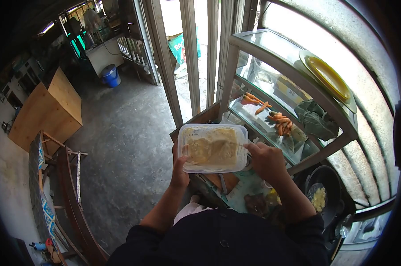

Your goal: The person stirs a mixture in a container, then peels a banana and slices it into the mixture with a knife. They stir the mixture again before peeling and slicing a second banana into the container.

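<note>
My left hand grips the left side of a clear rectangular plastic container, thumb over its rim. Pale yellow batter lies inside and coats the walls. At the right rim, my right hand is closed around the thin handle of what looks like a spoon. Its far end dips into the batter, so its shape is partly hidden. The container is held up in front of me, above a cluttered counter.
A glass display case holds carrots and a leafy cabbage; a yellow-rimmed plate rests on top. Low at right, a dark wok contains pale yellow food. Below the container lies a knife. A bench stands left.
</note>
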`<action>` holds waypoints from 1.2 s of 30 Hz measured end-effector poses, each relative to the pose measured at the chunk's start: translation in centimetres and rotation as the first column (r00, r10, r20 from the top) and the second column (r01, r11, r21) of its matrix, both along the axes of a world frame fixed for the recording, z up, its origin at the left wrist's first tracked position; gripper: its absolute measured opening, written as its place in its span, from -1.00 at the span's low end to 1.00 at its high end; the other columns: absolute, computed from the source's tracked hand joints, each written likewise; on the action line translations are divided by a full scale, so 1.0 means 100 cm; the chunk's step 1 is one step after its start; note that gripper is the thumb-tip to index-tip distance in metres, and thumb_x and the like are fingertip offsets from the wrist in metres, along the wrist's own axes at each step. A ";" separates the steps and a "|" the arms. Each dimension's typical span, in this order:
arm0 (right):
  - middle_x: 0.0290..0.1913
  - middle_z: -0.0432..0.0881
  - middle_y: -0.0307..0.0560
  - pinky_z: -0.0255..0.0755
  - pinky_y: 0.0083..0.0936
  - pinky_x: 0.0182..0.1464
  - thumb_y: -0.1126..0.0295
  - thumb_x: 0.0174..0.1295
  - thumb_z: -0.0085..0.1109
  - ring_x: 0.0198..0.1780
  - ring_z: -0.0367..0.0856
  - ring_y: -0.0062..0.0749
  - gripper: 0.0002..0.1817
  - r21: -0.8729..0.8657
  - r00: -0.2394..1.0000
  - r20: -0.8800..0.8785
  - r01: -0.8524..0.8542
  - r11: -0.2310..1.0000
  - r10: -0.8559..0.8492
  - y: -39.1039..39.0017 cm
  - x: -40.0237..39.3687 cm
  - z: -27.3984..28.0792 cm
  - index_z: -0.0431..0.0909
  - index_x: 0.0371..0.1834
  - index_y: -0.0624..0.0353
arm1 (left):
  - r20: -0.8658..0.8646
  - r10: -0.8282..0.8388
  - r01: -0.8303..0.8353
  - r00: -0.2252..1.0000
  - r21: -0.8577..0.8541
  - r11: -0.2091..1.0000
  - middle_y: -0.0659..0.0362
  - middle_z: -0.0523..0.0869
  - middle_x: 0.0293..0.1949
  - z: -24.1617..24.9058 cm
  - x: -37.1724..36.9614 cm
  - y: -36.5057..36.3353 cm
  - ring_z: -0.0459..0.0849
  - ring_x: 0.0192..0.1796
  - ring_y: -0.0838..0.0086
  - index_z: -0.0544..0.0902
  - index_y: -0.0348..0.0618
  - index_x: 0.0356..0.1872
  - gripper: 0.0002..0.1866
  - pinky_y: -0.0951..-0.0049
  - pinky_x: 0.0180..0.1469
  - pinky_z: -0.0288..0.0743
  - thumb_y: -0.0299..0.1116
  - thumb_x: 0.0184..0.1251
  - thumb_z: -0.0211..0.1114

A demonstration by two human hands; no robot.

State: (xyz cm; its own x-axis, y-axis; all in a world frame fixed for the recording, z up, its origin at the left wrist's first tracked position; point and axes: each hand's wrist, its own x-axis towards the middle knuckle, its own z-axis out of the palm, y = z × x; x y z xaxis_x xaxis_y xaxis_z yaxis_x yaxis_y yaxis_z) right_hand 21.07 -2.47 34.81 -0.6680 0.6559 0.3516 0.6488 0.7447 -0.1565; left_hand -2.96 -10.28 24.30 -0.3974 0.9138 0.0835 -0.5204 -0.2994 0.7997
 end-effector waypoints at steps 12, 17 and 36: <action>-0.47 0.61 -0.11 0.51 -0.28 -0.45 0.48 0.08 0.09 -0.48 0.65 -0.16 -0.72 -0.093 0.998 -0.013 0.052 0.994 -0.054 -0.011 0.022 -0.012 0.65 -0.14 -0.03 | -0.080 -0.048 0.051 0.996 0.040 0.998 0.00 0.32 0.29 -0.010 0.019 0.001 0.28 0.37 0.22 0.13 -0.11 0.43 -0.30 0.21 0.41 0.16 -0.28 0.19 0.01; -0.46 0.61 -0.15 0.50 -0.30 -0.46 0.48 0.05 0.09 -0.48 0.65 -0.17 -0.71 -0.096 0.987 -0.095 0.122 0.988 -0.131 -0.027 0.010 -0.037 0.65 -0.16 -0.06 | -0.132 -0.088 0.090 0.987 0.005 0.996 -0.05 0.21 0.37 -0.015 0.029 0.003 0.23 0.41 0.21 -0.01 -0.21 0.47 -0.20 0.24 0.44 0.08 -0.27 0.16 0.01; -0.48 0.60 -0.11 0.51 -0.25 -0.39 0.47 0.01 0.10 -0.43 0.65 -0.13 -0.73 -0.009 0.970 0.105 0.223 0.975 -0.220 0.000 0.059 -0.042 0.64 -0.19 -0.02 | 0.036 -0.147 0.151 0.988 -0.129 0.980 -0.02 0.24 0.34 -0.031 0.054 -0.008 0.30 0.38 0.21 -0.08 -0.10 0.48 -0.18 0.23 0.37 0.26 -0.28 0.19 0.05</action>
State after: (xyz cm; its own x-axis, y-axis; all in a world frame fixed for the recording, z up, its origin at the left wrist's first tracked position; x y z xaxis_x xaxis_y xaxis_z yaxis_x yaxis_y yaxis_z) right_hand 27.01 -2.47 30.57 -0.5371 0.7980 0.2732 0.8106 0.5779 -0.0943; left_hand 2.39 -11.09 21.18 -0.2566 0.9652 -0.0496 -0.5728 -0.1105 0.8122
